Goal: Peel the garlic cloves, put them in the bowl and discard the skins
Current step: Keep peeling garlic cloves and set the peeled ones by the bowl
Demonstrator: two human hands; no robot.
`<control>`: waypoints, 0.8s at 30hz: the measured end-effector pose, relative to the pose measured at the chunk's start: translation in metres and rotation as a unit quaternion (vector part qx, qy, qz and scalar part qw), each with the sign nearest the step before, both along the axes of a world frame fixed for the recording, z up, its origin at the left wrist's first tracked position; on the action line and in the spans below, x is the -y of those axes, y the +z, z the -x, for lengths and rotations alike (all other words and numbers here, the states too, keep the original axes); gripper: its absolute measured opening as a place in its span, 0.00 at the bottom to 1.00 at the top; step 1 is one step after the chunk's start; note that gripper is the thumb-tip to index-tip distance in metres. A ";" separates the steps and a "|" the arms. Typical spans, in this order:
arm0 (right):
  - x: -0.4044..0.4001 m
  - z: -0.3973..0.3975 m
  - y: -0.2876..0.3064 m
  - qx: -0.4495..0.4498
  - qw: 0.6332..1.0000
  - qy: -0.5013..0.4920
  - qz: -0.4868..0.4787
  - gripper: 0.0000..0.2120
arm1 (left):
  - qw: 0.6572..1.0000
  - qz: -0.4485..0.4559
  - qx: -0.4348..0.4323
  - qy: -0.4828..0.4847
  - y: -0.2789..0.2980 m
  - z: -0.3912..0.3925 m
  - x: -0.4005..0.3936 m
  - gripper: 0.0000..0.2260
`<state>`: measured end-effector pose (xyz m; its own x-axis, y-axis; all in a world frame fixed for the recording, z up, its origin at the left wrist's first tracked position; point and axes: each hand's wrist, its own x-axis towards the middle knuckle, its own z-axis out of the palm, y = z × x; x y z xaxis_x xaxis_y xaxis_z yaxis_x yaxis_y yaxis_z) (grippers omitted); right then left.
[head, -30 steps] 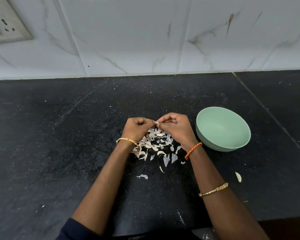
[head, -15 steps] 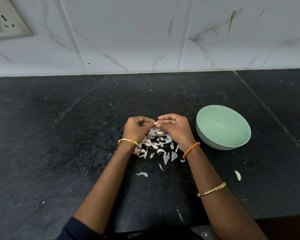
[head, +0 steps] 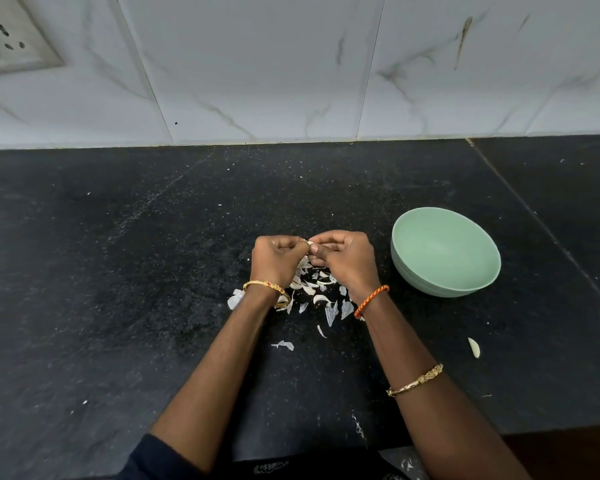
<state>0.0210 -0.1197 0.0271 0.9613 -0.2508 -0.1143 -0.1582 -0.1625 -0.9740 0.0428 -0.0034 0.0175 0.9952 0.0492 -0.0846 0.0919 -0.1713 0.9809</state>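
Little has changed since a second ago: your two hands have stayed together above the heap of skins, with the fingers of both working slightly tighter around the same clove. The wall outlet and bowl sit a touch differently in view, which is your head moving, not the things.

Your left hand [head: 278, 259] and right hand [head: 343, 259] meet fingertip to fingertip near the middle of the dark tabletop [head: 101, 271]. Between them you pinch one garlic clove [head: 309, 243]; only a pale sliver shows, so its long axis cannot be told. Fingers of both hands are curled narrowly onto it, in what looks like the act of stripping skin.

Directly beneath your hands, toward the front edge, lies the scatter of papery skins [head: 312, 289]. One loose pale piece [head: 474, 347], which may be a clove, lies apart toward the right front, beside your right forearm.

The green bowl [head: 413, 268] stands just beside your right hand, toward the right edge. What shows of its inside appears bare; the near wall hides the rest.

What matters for the next move: the bowl lies to the right of the clove, so your right hand is the nearer one to carry it over once peeled.
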 end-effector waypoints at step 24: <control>0.010 0.006 -0.006 -0.003 0.983 0.070 -0.172 0.05 | 0.985 0.047 -0.150 -0.078 0.014 -0.004 -0.011 0.07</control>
<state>0.0151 -0.1293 0.0210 0.9826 -0.0617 -0.1751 -0.1639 0.1548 -0.9742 0.0470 0.0081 0.0316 0.9197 -0.1244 -0.3724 0.3592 -0.1167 0.9259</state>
